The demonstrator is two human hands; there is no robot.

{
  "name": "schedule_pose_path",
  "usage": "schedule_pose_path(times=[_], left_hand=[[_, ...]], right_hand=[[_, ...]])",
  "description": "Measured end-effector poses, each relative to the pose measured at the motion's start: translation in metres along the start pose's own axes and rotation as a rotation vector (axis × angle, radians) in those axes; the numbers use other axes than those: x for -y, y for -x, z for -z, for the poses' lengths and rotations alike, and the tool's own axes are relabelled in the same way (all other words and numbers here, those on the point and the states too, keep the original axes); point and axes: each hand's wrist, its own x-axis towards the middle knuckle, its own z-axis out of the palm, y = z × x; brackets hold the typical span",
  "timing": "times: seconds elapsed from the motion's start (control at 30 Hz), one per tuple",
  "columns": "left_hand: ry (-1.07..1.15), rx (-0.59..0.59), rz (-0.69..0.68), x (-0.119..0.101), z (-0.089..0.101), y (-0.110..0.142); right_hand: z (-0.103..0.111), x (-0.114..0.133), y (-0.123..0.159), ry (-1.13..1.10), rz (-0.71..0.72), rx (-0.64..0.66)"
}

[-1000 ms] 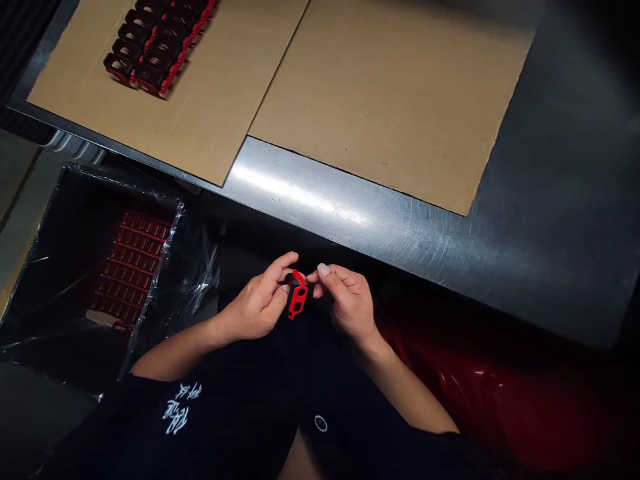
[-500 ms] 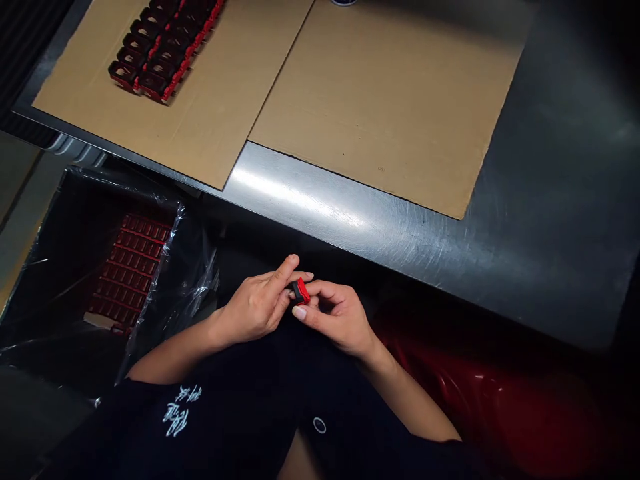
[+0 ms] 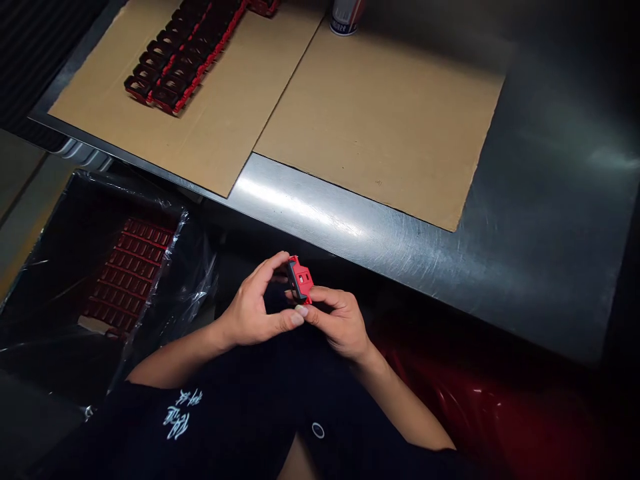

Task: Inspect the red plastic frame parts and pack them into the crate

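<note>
Starting far left, there's a bin lined with clear plastic film (image 3: 197,280), with red parts (image 3: 130,273) packed in tidy rows, probably lined so they stay clean. Above it, more red-and-black parts (image 3: 170,67) sit in tight rows on a cardboard sheet (image 3: 200,140), which I'd guess keeps them off the bare steel.

Center stage, the left hand (image 3: 255,307) is closed around a small red-and-black plastic part (image 3: 300,280), pinching it from the side, while the right hand (image 3: 340,323) grips its lower end. It's held up close over the lap, seemingly for a good look.

Past that, a spray can (image 3: 346,17) stands on a second cardboard sheet (image 3: 380,127) on the steel tabletop (image 3: 380,230). Bottom right, there's something glossy and red (image 3: 490,407), can't tell what.
</note>
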Motion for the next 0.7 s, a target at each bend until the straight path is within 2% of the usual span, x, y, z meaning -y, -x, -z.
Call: schedule_pose_path(times=[0.23,0.4,0.53,0.63,0.7], left_hand=[[-0.238,-0.066,-0.167,-0.012,-0.003,-0.008],[-0.301,-0.080,-0.281,-0.008,-0.003,-0.010],[-0.360,-0.108,-0.396,-0.004,-0.001,-0.010],[-0.445,-0.124,-0.486,0.001,0.000,-0.010],[-0.507,-0.136,-0.545,0.005,-0.001,-0.009]], right_hand=[[-0.002,-0.007,-0.003,0.005,0.002,0.045],[-0.001,-0.007,-0.005,0.062,0.102,0.089],[0.005,-0.004,-0.004,0.097,0.185,0.002],[0.009,0.002,-0.001,0.105,0.197,-0.083],[0.007,0.007,0.000,0.130,0.204,-0.092]])
